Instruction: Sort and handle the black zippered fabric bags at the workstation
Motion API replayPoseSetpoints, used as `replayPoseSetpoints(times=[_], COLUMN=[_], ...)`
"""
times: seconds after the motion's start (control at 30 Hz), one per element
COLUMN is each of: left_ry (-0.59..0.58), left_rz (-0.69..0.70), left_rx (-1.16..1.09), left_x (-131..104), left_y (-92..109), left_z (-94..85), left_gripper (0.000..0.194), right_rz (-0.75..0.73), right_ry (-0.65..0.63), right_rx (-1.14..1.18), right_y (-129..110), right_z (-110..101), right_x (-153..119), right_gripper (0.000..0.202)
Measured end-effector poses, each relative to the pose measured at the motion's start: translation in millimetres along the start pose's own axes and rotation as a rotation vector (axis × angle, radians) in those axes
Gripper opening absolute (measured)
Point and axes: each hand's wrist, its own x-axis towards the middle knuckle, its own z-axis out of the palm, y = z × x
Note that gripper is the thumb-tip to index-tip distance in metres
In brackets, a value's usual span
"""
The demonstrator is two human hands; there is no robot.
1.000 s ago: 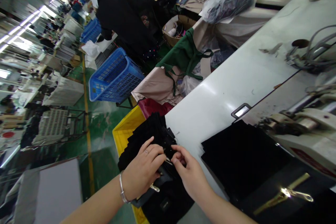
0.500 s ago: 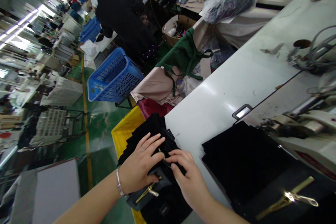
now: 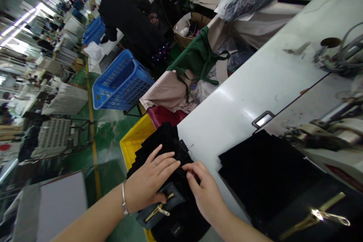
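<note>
A stack of black fabric pieces [image 3: 161,136] lies at the yellow bin, beside the white table. My left hand [image 3: 150,183], wearing a ring and a bracelet, rests over the stack with its fingers stretched out. Its thumb is by a dark pouch-like piece [image 3: 178,193] with a gold zipper [image 3: 157,211]. My right hand [image 3: 205,189] pinches the edge of a black fabric piece close to the left fingertips. Below the hands, a small label [image 3: 177,229] shows on black fabric. How the pieces are joined cannot be made out.
Another black fabric stack [image 3: 255,170] with a gold zipper [image 3: 317,213] lies on the white table [image 3: 227,102], near a sewing machine [image 3: 343,128]. The yellow bin [image 3: 130,141] is beneath my hands. Beyond are a blue basket [image 3: 121,87], a green cloth [image 3: 195,55] and a person in black [image 3: 127,15].
My left hand has shifted slightly, its fingers now closer to the right fingertips. The right hand has moved a little right and keeps its pinch. The view has shifted slightly.
</note>
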Motion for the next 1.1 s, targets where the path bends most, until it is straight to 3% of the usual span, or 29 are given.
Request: replayPoseSetpoints(times=[0.2,0.57,0.67,0.77,0.83,1.0,1.1], left_ry=[-0.064,0.028,0.031,0.024,0.014,-0.005,-0.011], left_rz=[0.008,0.068,0.072,0.078,0.078,0.093,0.077], left_rx=[0.023,0.009,0.003,0.003,0.017,0.021,0.008], left_x=[7.3,8.0,7.5,6.8,6.1,5.0,5.5], left_y=[-6.5,-10.9,-11.3,-11.9,-12.5,-13.8,-14.7], left_z=[-0.1,2.1,3.1,4.1,4.4,3.4,3.7], left_gripper=[0.096,0.08,0.077,0.082,0.092,0.119,0.119], right_rz=[0.015,-0.078,0.038,0.175,0.188,0.11,0.038], right_ry=[0.014,0.0,-0.004,-0.002,-0.01,-0.007,0.039], right_rx=[-0.024,-0.094,0.015,0.16,0.173,0.092,-0.056], right_y=[-1.4,-3.1,1.2,5.3,6.1,1.8,-0.8], right_z=[2.1,-0.7,3.6,7.2,7.6,4.6,2.8], right_x=[-1.5,-4.6,-1.7,5.8,10.5,12.3,9.7], right_gripper=[0.025,0.023,0.026,0.039,0.04,0.025,0.028])
